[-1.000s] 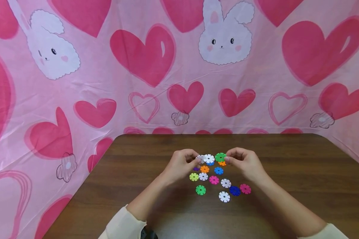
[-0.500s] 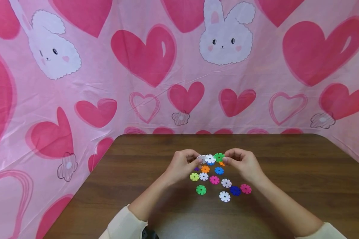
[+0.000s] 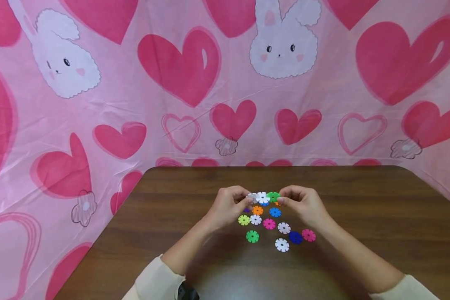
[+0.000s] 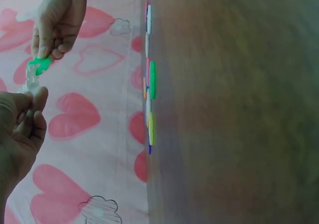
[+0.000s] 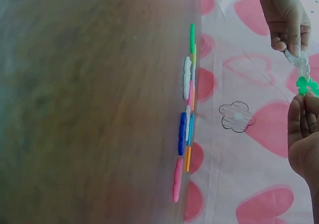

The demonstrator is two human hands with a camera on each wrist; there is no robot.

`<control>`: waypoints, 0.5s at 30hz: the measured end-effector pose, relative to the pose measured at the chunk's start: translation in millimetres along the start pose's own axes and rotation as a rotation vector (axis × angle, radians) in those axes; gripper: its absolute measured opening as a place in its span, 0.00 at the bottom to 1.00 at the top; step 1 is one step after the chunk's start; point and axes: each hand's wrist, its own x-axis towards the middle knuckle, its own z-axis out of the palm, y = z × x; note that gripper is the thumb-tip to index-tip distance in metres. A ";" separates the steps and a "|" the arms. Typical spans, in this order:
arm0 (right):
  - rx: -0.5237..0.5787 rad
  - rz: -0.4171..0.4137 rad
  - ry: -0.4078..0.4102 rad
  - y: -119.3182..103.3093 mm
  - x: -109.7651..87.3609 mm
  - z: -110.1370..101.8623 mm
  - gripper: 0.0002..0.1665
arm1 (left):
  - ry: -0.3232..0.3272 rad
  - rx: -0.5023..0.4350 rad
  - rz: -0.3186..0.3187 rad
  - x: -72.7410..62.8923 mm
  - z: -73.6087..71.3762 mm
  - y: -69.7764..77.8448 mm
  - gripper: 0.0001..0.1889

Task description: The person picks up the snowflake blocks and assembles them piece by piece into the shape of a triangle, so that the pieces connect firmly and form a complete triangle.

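Pinching white disc [image 3: 253,196] in left hand [image 3: 228,208], green disc [image 3: 273,196] in right hand [image 3: 306,207].

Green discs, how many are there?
2, not counting the yellowish disc: the held green disc in the right hand, the loose green disc on the table. Others may be hidden.

Smooth plastic discs [image 3: 260,197], wood-grain tabletop [image 3: 375,225]

Green disc [image 3: 273,196] touching joined white discs [image 3: 262,198]
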 end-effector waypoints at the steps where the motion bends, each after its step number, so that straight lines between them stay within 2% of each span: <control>1: 0.000 0.002 0.001 -0.6 0.3 0.2 0.06 | 0.004 -0.002 0.001 1.0 0.3 -4.6 0.03; 5: 0.005 0.016 0.013 -2.8 1.1 0.8 0.06 | 0.005 -0.016 0.012 4.3 1.0 -22.0 0.03; 10: 0.009 0.031 0.024 -5.0 1.2 1.5 0.07 | 0.015 0.060 0.043 6.5 -0.4 -24.2 0.06; 15: 0.041 -0.008 -0.003 -6.0 0.5 4.4 0.06 | -0.029 0.097 -0.018 9.3 2.5 -21.3 0.19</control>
